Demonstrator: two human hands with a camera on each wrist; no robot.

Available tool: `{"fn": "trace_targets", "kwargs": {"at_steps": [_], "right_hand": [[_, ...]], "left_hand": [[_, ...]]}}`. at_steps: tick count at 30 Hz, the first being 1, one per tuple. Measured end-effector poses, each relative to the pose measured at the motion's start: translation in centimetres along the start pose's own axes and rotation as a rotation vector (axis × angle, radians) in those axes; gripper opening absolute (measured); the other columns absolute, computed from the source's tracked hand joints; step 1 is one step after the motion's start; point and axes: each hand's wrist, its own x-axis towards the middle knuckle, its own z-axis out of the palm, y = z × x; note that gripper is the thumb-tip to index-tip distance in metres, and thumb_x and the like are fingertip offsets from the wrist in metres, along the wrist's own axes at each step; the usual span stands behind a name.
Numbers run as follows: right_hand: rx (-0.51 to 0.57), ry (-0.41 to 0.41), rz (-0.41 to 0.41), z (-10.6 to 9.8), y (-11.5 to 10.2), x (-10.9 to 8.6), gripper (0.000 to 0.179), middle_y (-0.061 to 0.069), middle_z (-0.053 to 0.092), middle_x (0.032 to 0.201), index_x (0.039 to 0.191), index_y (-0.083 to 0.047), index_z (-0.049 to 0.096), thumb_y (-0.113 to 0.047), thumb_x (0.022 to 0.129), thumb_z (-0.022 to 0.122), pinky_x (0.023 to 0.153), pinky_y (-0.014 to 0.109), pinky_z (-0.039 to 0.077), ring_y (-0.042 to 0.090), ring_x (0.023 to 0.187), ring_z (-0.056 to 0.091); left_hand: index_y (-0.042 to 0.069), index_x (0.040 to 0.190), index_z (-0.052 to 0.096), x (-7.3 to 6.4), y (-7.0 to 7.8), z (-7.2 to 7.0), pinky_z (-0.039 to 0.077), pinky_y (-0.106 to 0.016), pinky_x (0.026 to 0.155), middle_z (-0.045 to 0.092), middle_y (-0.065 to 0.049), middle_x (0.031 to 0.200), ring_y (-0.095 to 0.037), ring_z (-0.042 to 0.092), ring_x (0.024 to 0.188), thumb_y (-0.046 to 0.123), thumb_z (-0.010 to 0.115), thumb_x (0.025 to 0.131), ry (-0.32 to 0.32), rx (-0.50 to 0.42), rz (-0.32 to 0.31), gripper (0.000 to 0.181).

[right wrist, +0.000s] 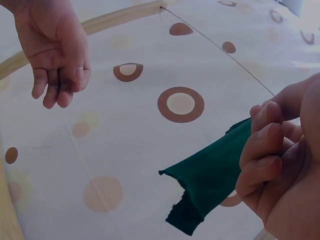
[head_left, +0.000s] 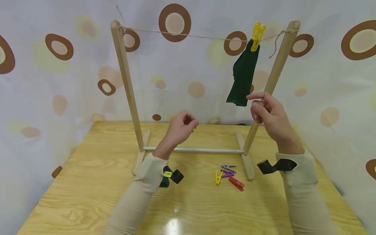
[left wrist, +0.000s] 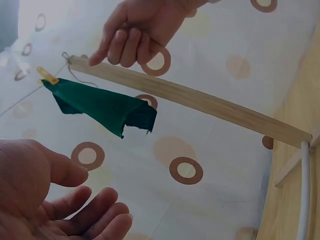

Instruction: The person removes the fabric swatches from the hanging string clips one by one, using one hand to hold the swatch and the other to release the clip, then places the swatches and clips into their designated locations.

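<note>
A dark green cloth (head_left: 243, 75) hangs from a string by a yellow clothespin (head_left: 258, 36), near the right post. My right hand (head_left: 271, 116) is beside the cloth's lower corner, index finger pointing toward it and the other fingers curled; it holds nothing. In the left wrist view the same hand (left wrist: 145, 35) appears above the cloth (left wrist: 100, 102), apart from it. My left hand (head_left: 182, 127) hovers left of the cloth over the table, fingers loosely bent around nothing. The right wrist view has this left hand (right wrist: 55, 55) with its fingers hanging down.
A wooden frame with a left post (head_left: 127, 78), a right post (head_left: 277, 70) and a white bottom bar (head_left: 205, 150) holds the string (head_left: 191, 35). Yellow (head_left: 218, 177), purple (head_left: 227, 173), grey (head_left: 228, 167) and red (head_left: 236, 183) clothespins lie on the table. Dark green fabric (head_left: 164, 182) shows beneath my left wrist.
</note>
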Motion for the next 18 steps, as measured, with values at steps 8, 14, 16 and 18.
{"fn": "trace_targets", "kwargs": {"at_steps": [8,14,16,18], "right_hand": [[0.054,0.014,-0.049,-1.0,-2.8,2.5,0.025,0.004,0.046,0.062,0.115,-0.007,0.060,0.001,0.099,0.043,0.050,0.022,0.033,0.016,0.057,0.038],[0.040,0.055,-0.114,-1.9,-4.6,3.8,0.027,0.004,0.046,0.060,0.119,-0.005,0.056,0.003,0.098,0.042,0.051,0.023,0.032,0.016,0.056,0.037],[0.049,0.058,-0.137,-2.2,-5.1,4.5,0.028,0.005,0.046,0.060,0.122,-0.003,0.054,0.003,0.097,0.042,0.051,0.022,0.031,0.017,0.057,0.037],[0.035,0.052,-0.141,-2.3,-5.6,5.3,0.030,0.004,0.046,0.060,0.125,-0.002,0.051,0.003,0.097,0.041,0.052,0.022,0.032,0.017,0.057,0.037]], "left_hand": [[0.003,0.112,0.056,2.5,2.3,0.5,0.054,-0.027,0.077,0.067,-0.010,0.102,-0.020,0.063,0.088,0.019,0.046,0.102,-0.056,-0.020,-0.005,0.022],[0.006,0.108,0.058,4.2,3.3,0.8,0.051,-0.025,0.072,0.067,-0.008,0.099,-0.018,0.062,0.085,0.021,0.045,0.102,-0.050,0.066,-0.007,0.021],[0.007,0.109,0.059,4.7,3.8,0.8,0.050,-0.025,0.072,0.066,-0.007,0.101,-0.017,0.061,0.087,0.023,0.047,0.101,-0.043,0.117,0.010,0.021],[0.007,0.111,0.059,5.1,4.4,0.8,0.049,-0.026,0.076,0.066,-0.007,0.104,-0.017,0.060,0.091,0.025,0.053,0.098,-0.031,0.146,0.028,0.022]]}}
